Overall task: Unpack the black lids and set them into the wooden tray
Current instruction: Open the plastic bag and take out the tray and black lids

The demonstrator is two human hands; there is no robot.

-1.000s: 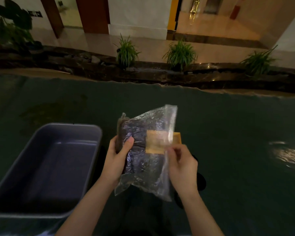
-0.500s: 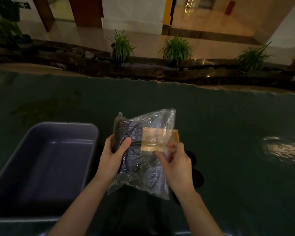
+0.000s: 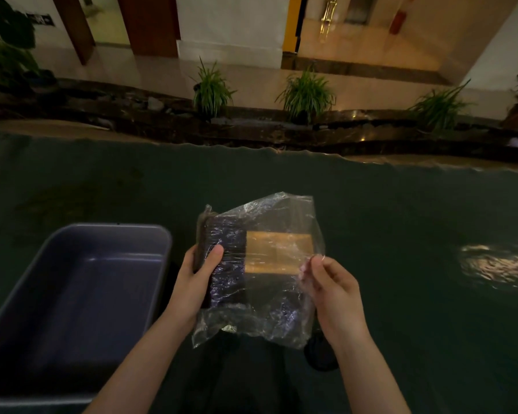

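Observation:
A clear plastic bag [image 3: 269, 306] with a dark stack of black lids [image 3: 228, 264] inside hangs over the dark table. My left hand [image 3: 199, 279] grips the stack's left side through the plastic, thumb on the front. My right hand [image 3: 331, 288] pinches the bag's right edge and holds it out sideways. Through the stretched plastic shows a wooden tray [image 3: 278, 255], lying behind the bag. A round black lid [image 3: 322, 354] lies on the table below my right wrist, partly hidden.
A grey plastic bin [image 3: 72, 294] stands empty at the left, close to my left forearm. The dark green table cloth [image 3: 401, 234] stretches out to the right and far side. Beyond the table edge are rocks and several potted plants [image 3: 211, 88].
My right hand has moved right, drawing the bag's edge out so the plastic spreads wider. More of the wooden tray shows through it. My left hand keeps its grip.

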